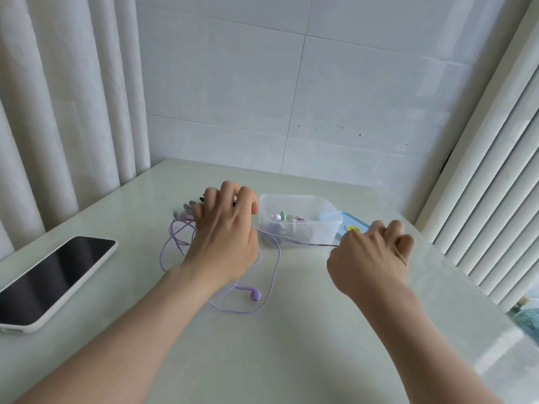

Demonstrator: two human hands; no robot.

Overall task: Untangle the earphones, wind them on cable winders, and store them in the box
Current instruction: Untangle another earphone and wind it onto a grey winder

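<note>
Purple wired earphones (253, 293) lie in loose loops on the pale table (291, 360), one earbud just below my left wrist. My left hand (224, 228) hovers over the tangle with fingers curled, holding part of the cord. A taut stretch of cord (309, 243) runs from it to my right hand (370, 255), which pinches the cord's end. Behind the cord stands a clear plastic box (297, 220) with wound earphones inside. Several cable winders (186, 209) peek out past my left hand's fingers.
A phone (52, 278) in a white case lies screen-up at the table's left edge. The box's blue lid (354, 225) lies right of the box, partly behind my right hand. White curtains hang on both sides, and a tiled wall stands behind.
</note>
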